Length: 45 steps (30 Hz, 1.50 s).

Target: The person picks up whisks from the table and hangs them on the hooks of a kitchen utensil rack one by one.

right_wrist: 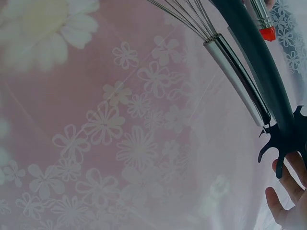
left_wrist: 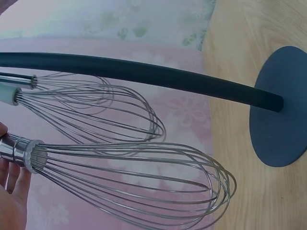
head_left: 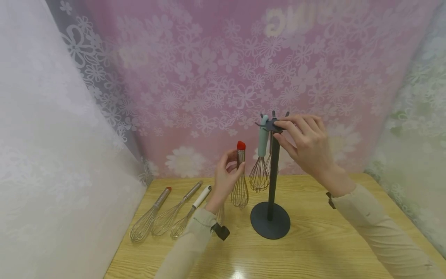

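Note:
In the head view my left hand point(head_left: 225, 172) grips the metal handle of a whisk point(head_left: 240, 190) with a red end cap. That whisk hangs wires down, left of a black hook stand point(head_left: 274, 170). A mint-handled whisk point(head_left: 263, 145) hangs from one hook of the stand. Behind it hangs a metal-handled whisk point(right_wrist: 237, 79), clearer in the right wrist view. At the stand's top my right hand point(head_left: 308, 143) pinches the hook head, index finger above and thumb just below its edge. The stand's round base point(left_wrist: 278, 134) rests on the table.
Left on the wooden table point(head_left: 313, 240) lie a red-capped whisk point(head_left: 150, 217), a metal whisk point(head_left: 177, 209) and a white-handled whisk point(head_left: 193, 211). More whisk wires point(head_left: 220, 215) show partly behind my left wrist. Flowered cloth point(head_left: 209, 97) surrounds the table's back and sides.

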Motion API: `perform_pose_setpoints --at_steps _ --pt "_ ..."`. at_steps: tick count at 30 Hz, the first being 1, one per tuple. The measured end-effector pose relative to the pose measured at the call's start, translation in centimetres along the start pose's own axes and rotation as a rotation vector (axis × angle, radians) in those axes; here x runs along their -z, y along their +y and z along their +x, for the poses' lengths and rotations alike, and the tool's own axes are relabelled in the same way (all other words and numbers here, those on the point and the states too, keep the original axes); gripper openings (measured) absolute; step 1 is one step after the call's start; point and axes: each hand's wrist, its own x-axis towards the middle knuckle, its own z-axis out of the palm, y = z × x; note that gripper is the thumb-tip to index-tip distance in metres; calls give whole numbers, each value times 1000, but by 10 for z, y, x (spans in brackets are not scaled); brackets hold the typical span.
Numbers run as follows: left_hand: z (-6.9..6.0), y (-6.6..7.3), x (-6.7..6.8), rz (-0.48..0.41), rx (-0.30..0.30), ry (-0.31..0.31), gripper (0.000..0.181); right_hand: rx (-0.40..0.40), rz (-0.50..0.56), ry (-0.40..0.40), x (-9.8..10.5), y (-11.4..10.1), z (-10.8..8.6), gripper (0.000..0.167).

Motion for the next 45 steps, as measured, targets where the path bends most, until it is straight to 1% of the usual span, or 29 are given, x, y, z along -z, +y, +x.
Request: perform_pose_setpoints --at_steps 2,7,12,22,29,33,36,37,40,45 --pt "2 4 -1 2 -16 6 44 11 6 -10 2 1 0 36" --pt "8 13 -1 16 -59 4 43 22 31 -5 5 4 1 38" --pt "12 22 -2 23 -88 -6 43 27 27 -4 6 4 2 40" --pt "17 35 -3 1 -92 -24 44 27 23 -14 7 4 3 40" --pt "21 42 -3 11 -80 -40 43 26 18 -12 7 4 3 40" --pt "25 29 -6 3 -77 -45 45 25 18 -19 7 5 3 40" --pt "29 16 -8 -16 -75 -50 47 23 20 -25 7 5 2 41" --pt "30 15 -8 -21 -77 -52 48 23 21 -27 7 5 2 41" --pt "31 15 -8 -28 -87 -57 48 24 22 -31 7 5 2 42" --pt "33 21 -9 -15 -105 -60 47 26 21 -30 7 5 3 42"
